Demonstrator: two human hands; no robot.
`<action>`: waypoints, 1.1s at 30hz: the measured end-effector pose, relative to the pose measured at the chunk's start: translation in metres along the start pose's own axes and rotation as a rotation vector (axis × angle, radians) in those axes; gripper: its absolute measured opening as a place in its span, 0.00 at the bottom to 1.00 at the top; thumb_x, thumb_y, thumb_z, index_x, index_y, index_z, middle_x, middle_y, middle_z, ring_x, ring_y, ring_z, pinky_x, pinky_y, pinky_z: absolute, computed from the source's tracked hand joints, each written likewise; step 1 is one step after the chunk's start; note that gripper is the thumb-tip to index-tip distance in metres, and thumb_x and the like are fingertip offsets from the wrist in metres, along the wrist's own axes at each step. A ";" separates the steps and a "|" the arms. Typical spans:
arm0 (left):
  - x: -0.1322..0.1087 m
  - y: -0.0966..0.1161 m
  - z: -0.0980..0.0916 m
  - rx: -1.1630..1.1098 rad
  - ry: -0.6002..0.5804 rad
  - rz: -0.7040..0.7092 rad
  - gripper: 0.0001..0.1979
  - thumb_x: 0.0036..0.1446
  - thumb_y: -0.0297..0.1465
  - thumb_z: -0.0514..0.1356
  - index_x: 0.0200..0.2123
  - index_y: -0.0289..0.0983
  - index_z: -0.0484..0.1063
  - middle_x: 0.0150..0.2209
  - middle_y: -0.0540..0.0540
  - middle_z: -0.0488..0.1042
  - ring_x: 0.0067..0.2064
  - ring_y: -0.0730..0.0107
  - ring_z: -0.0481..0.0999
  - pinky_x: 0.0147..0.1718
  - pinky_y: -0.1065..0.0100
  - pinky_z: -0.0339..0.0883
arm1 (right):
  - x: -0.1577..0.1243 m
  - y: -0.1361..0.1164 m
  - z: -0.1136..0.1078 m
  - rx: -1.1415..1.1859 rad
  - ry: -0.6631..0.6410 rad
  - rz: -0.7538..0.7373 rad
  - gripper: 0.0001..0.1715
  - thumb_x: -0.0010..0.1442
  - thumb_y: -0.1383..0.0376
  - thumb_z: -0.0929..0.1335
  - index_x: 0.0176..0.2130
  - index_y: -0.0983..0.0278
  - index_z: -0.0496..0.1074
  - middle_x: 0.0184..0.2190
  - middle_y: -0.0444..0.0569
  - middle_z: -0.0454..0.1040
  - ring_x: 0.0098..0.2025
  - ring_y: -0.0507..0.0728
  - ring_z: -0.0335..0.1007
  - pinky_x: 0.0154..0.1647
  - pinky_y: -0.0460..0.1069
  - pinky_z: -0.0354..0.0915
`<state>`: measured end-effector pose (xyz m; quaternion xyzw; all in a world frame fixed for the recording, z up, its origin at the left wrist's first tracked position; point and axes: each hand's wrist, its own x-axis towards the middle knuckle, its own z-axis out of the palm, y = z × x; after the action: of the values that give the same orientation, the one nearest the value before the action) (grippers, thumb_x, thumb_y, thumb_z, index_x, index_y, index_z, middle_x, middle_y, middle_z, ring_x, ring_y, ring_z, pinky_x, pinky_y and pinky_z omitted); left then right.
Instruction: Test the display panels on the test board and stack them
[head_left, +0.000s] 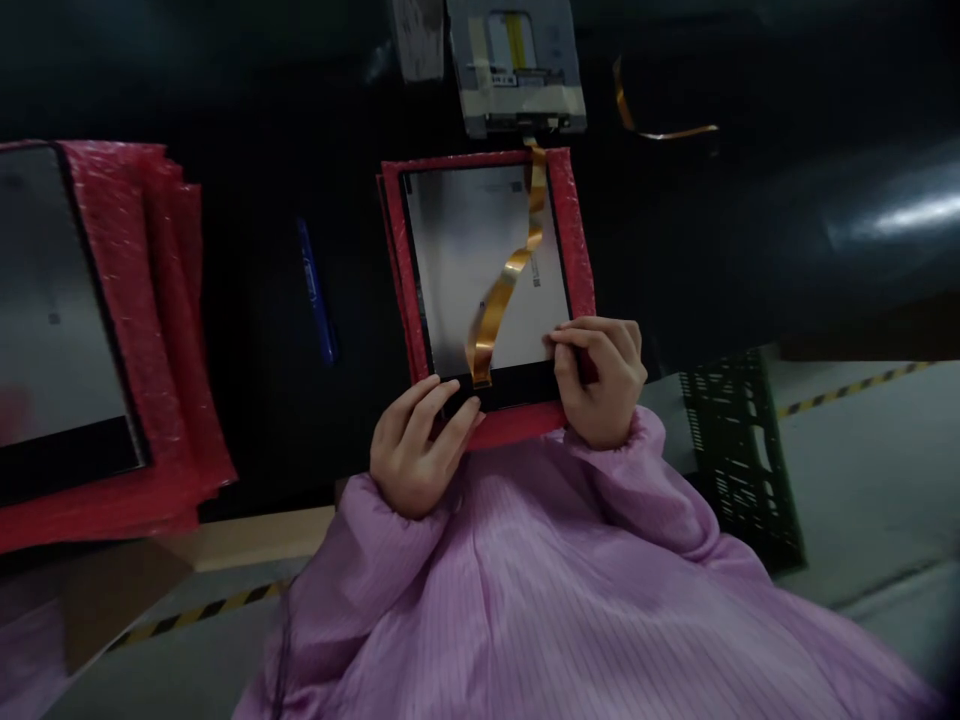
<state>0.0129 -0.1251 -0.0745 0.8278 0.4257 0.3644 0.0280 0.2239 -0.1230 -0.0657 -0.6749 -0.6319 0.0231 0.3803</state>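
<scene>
A flat display panel (457,260) with a pale grey back and a black lower border lies on red bubble-wrap sheets (576,220) in front of me. An orange ribbon cable (496,310) runs across it, from a connector at the lower border up to a grey box-like device (517,100). My left hand (420,440) rests at the panel's lower left edge, fingers spread, their tips on the black border beside the connector. At the lower right, my right hand (600,380) has its thumb and index fingertips together over the panel; what they pinch, if anything, is hidden.
Another panel (60,320) lies on stacked red bubble wrap (172,400) at the left. A blue pen (318,290) sits between the stacks on the dark table (270,420). A loose orange ribbon cable (626,110) lies at the back right. Below the table stands a green crate (750,470).
</scene>
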 end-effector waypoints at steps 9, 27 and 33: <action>0.004 0.000 -0.004 0.019 -0.116 -0.013 0.15 0.53 0.27 0.68 0.44 0.44 0.77 0.44 0.46 0.77 0.49 0.62 0.75 0.46 0.62 0.72 | 0.000 -0.002 -0.004 -0.049 -0.004 0.018 0.07 0.61 0.68 0.66 0.36 0.58 0.74 0.37 0.48 0.78 0.42 0.59 0.73 0.45 0.59 0.70; 0.020 0.022 -0.011 0.126 -0.246 -0.095 0.12 0.60 0.29 0.62 0.47 0.33 0.74 0.44 0.39 0.76 0.48 0.57 0.71 0.47 0.57 0.69 | 0.023 -0.032 -0.019 0.157 -0.545 -0.135 0.13 0.64 0.66 0.67 0.49 0.64 0.72 0.44 0.52 0.74 0.47 0.61 0.66 0.50 0.59 0.65; 0.028 0.027 -0.003 0.079 -0.188 -0.291 0.08 0.62 0.25 0.57 0.44 0.35 0.73 0.44 0.42 0.73 0.47 0.62 0.70 0.48 0.60 0.70 | 0.036 -0.034 0.000 0.253 -0.618 -0.156 0.10 0.66 0.65 0.66 0.46 0.65 0.72 0.42 0.52 0.72 0.45 0.60 0.65 0.48 0.58 0.67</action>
<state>0.0399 -0.1231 -0.0462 0.7883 0.5507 0.2602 0.0877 0.2023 -0.0948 -0.0310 -0.5332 -0.7589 0.2756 0.2525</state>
